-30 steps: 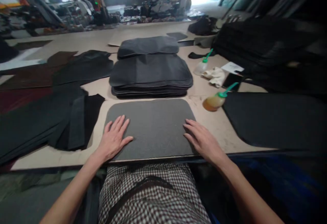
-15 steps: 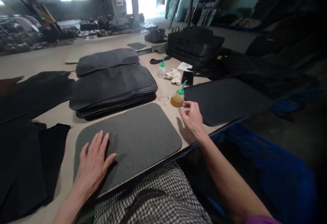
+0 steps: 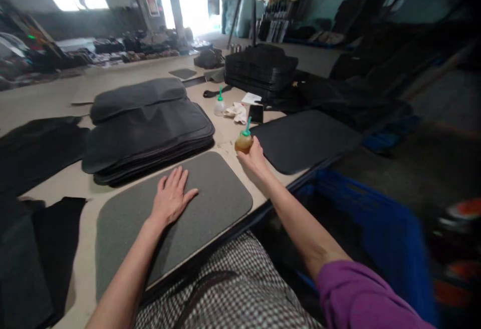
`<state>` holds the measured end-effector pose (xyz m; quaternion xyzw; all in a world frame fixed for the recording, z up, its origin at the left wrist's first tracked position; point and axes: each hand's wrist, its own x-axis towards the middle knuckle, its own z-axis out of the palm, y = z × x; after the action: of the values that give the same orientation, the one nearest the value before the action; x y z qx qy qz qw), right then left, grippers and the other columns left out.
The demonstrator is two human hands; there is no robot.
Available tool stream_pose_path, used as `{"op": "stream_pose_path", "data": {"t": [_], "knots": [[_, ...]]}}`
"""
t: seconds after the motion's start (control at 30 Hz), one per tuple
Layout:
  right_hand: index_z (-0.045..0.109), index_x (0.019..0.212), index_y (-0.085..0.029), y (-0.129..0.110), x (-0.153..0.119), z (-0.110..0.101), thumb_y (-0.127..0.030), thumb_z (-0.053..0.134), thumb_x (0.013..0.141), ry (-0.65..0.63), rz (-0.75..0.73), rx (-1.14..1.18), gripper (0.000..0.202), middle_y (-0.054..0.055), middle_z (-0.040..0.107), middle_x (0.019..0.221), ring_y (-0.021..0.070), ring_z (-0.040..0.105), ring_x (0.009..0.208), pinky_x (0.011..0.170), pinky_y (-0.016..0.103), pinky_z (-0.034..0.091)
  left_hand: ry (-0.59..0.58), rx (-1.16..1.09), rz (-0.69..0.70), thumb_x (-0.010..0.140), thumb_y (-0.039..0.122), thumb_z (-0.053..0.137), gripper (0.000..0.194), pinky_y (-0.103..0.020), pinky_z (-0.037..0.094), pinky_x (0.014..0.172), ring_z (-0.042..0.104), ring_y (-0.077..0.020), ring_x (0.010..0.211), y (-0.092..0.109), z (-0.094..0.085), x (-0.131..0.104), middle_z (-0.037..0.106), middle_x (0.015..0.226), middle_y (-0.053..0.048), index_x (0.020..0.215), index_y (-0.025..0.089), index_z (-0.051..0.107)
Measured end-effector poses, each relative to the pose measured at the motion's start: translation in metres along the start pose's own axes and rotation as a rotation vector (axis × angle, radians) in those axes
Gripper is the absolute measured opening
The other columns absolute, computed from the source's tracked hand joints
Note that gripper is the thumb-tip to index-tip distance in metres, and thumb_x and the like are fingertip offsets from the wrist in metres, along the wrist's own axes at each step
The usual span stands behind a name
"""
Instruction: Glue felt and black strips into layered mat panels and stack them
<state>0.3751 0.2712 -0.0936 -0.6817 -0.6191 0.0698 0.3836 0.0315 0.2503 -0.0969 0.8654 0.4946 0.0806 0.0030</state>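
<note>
My left hand lies flat, fingers spread, on a grey rounded panel at the table's front edge. My right hand has its fingers round the lower part of a small bottle with amber liquid and a green spout, just past the panel's right corner. Behind it stands a second, pale bottle with a green spout, beside a crumpled white cloth. A stack of dark panels sits behind the grey panel.
A black panel lies to the right, with a dark phone-like slab behind it. Further back is a tall black stack. Black sheets lie at the left. A blue crate stands below the table's right edge.
My right hand has closed on the amber bottle, which it was beside before. My left hand has slid forward and inward over the grey panel. The camera view has turned somewhat to the right.
</note>
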Motion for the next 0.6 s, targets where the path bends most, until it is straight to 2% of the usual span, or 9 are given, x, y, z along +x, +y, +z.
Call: {"op": "stream_pose_path", "data": {"t": [0.07,0.13,0.2,0.3,0.4,0.47,0.53,0.6], "knots": [[0.031,0.152,-0.004,0.000,-0.011,-0.006,-0.032,0.058,0.088,0.029,0.071,-0.043,0.075,0.028,0.041,0.151,0.0412,0.041,0.141,0.119,0.058,0.036,-0.025,-0.010,0.011,0.103,0.065,0.031,0.077,-0.058,0.020,0.126,0.022,-0.0320,0.159,-0.002,0.008,0.001,0.026,0.170,-0.018,0.162,0.015,0.034],[0.042,0.147,-0.009,-0.011,-0.028,-0.014,-0.026,0.055,0.090,0.025,0.003,-0.065,0.060,0.023,0.048,0.147,0.0372,0.044,0.138,0.120,0.055,0.036,-0.040,-0.052,0.031,0.104,0.064,0.030,0.075,-0.060,0.018,0.126,0.020,-0.0321,0.160,-0.006,0.009,0.001,0.023,0.171,-0.018,0.162,0.016,0.032],[0.051,0.140,-0.013,-0.035,-0.049,-0.020,-0.023,0.052,0.094,-0.033,-0.126,-0.058,0.047,0.020,0.053,0.141,0.0345,0.047,0.135,0.118,0.054,0.039,-0.034,-0.135,0.027,0.105,0.060,0.028,0.071,-0.059,0.018,0.126,0.019,-0.0312,0.160,-0.011,0.005,0.000,0.021,0.172,-0.017,0.163,0.018,0.031],[0.056,0.135,-0.017,-0.089,-0.083,-0.016,-0.021,0.049,0.100,-0.171,-0.298,-0.056,0.036,0.017,0.054,0.144,0.0322,0.048,0.134,0.115,0.054,0.042,0.021,-0.243,-0.039,0.106,0.056,0.026,0.068,-0.055,0.025,0.126,0.023,-0.0291,0.159,-0.025,-0.004,-0.009,0.025,0.172,-0.016,0.163,0.020,0.029],[0.056,0.135,-0.015,-0.144,-0.109,0.009,-0.016,0.048,0.100,-0.285,-0.458,-0.134,0.035,0.015,0.050,0.150,0.0322,0.043,0.139,0.111,0.051,0.044,0.042,-0.151,-0.089,0.104,0.059,0.027,0.072,-0.053,0.028,0.125,0.027,-0.0295,0.158,-0.042,-0.010,-0.033,0.030,0.170,-0.017,0.163,0.017,0.029],[0.055,0.137,-0.013,-0.171,-0.119,0.033,-0.017,0.050,0.101,-0.292,-0.504,-0.185,0.037,0.015,0.046,0.155,0.0357,0.039,0.142,0.109,0.051,0.045,0.014,-0.025,-0.121,0.102,0.061,0.024,0.076,-0.054,0.029,0.124,0.026,-0.0311,0.158,-0.050,-0.010,-0.055,0.030,0.170,-0.017,0.161,0.014,0.032],[0.053,0.141,-0.014,-0.185,-0.126,0.056,-0.026,0.052,0.104,-0.290,-0.479,-0.233,0.039,0.015,0.042,0.158,0.0399,0.037,0.143,0.108,0.056,0.044,-0.018,0.074,-0.158,0.102,0.060,0.020,0.076,-0.056,0.028,0.124,0.025,-0.0321,0.158,-0.055,-0.008,-0.076,0.029,0.170,-0.017,0.160,0.012,0.034],[0.054,0.141,-0.015,-0.188,-0.131,0.069,-0.038,0.054,0.105,-0.304,-0.431,-0.280,0.042,0.016,0.043,0.157,0.0433,0.035,0.143,0.110,0.062,0.040,-0.035,0.130,-0.189,0.103,0.059,0.017,0.076,-0.057,0.026,0.124,0.025,-0.0317,0.158,-0.055,-0.005,-0.091,0.029,0.170,-0.016,0.160,0.012,0.035]]}}
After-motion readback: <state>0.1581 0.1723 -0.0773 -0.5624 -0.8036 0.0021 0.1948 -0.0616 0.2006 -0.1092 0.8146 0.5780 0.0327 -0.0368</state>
